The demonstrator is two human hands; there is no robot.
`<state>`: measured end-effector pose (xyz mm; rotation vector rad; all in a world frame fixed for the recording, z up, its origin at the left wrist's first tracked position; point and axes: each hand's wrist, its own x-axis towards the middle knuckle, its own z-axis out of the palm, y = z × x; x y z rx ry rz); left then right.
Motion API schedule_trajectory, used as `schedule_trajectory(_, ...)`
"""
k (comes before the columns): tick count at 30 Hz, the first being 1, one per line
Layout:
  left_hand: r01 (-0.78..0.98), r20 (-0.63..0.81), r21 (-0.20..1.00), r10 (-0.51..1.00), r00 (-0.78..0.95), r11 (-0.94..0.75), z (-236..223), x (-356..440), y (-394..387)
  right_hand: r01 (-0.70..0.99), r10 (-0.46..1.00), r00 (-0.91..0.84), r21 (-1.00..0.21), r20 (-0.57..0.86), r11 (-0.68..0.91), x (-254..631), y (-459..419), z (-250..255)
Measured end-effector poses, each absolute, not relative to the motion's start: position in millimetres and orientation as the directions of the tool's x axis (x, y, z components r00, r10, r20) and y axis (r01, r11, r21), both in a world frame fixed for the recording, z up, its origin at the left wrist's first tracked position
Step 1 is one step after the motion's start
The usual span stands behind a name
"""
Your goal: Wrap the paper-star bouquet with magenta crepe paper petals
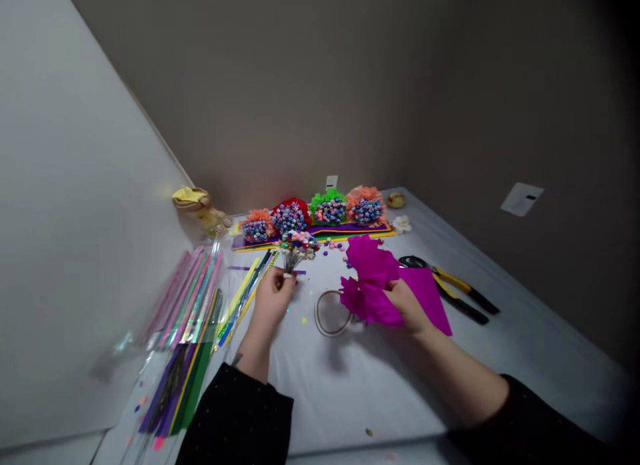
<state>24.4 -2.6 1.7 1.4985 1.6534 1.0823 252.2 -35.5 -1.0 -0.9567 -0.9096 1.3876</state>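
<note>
Head view, looking fwd & down at table. L hand (pixel 273 298) closed in narrow grip on bunch of thin stems (pixel 290 261), topped by mixed-colour paper-star heads (pixel 297 247). Stems run down into fist; long axis near upright, leaning slightly to upper R of frame. R hand (pixel 407 305) pinches magenta crepe paper (pixel 370 281), fingers close, not spread. Paper = ruffled, gathered mass at upper L of hand + flat triangular tail going to lower R, so long axis is diagonal. Can't tell if tail touches table.

Btwn hands, on grey table (pixel 340 398), thin gold wire ring (pixel 333 335) lies just beside paper. Tiny loose stars (pixel 333 246) sit above it. R of paper: black-handled scissors (pixel 411 261) touching yellow-and-black pliers (pixel 465 291), paper overlapping near scissors. L of L hand: coloured paper strips (pixel 245 298), then clear cellophane sleeves (pixel 185 295). Upper middle of frame: row of 4 star bouquets w/ tissue ruffs (pixel 327 208) on stacked coloured sheets (pixel 315 235). Far R wall has white plate (pixel 523 199).
</note>
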Motion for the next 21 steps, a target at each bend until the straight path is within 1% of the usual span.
schedule_trajectory(1,0.314,0.006,0.949,0.996,-0.084,0.021,1.7,33.0,-5.0,-0.389,0.999,0.003,-0.921,-0.039,-0.035,250.1,-37.9,0.7)
schedule_trajectory(2,0.202,-0.048,0.978,0.999,-0.026,0.052,1.7,42.0,-8.2,-0.409,0.999,0.012,-0.912,-0.033,-0.025,248.3,-39.9,1.4)
schedule_trajectory(3,0.122,-0.07,0.99,0.997,0.012,0.068,1.8,50.7,-11.9,-0.415,1.0,0.02,-0.91,-0.016,-0.006,246.9,-41.4,1.2)
schedule_trajectory(5,0.013,-0.088,0.996,0.996,0.033,0.088,1.7,65.6,-20.2,-0.376,0.998,0.034,-0.925,0.045,0.054,245.2,-42.9,-0.8)
schedule_trajectory(8,-0.103,-0.105,0.989,0.993,0.047,0.11,-0.3,78.9,-31.2,-0.291,0.994,0.034,-0.95,0.108,0.113,243.6,-43.4,-2.5)
schedule_trajectory(12,-0.212,-0.128,0.967,0.988,0.086,0.143,-4.9,86.6,-41.0,-0.23,0.994,0.036,-0.967,0.103,0.108,237.4,-46.5,1.3)
schedule_trajectory(14,-0.312,-0.136,0.937,0.986,0.099,0.16,-6.7,90.8,-44.7,-0.201,0.993,0.055,-0.973,0.106,0.115,232.7,-49.9,2.7)
schedule_trajectory(17,-0.48,-0.176,0.853,0.979,0.103,0.204,-8.6,98.8,-49.2,-0.165,0.982,0.135,-0.974,0.135,0.157,227.6,-54.7,1.9)
schedule_trajectory(19,-0.534,-0.193,0.816,0.975,0.111,0.222,-9.9,103.6,-50.9,-0.162,0.973,0.179,-0.971,0.144,0.174,226.7,-56.1,0.2)
schedule_trajectory(21,-0.55,-0.17,0.809,0.979,0.116,0.206,-11.3,106.6,-51.5,-0.169,0.97,0.192,-0.969,0.147,0.181,227.2,-56.0,-0.9)
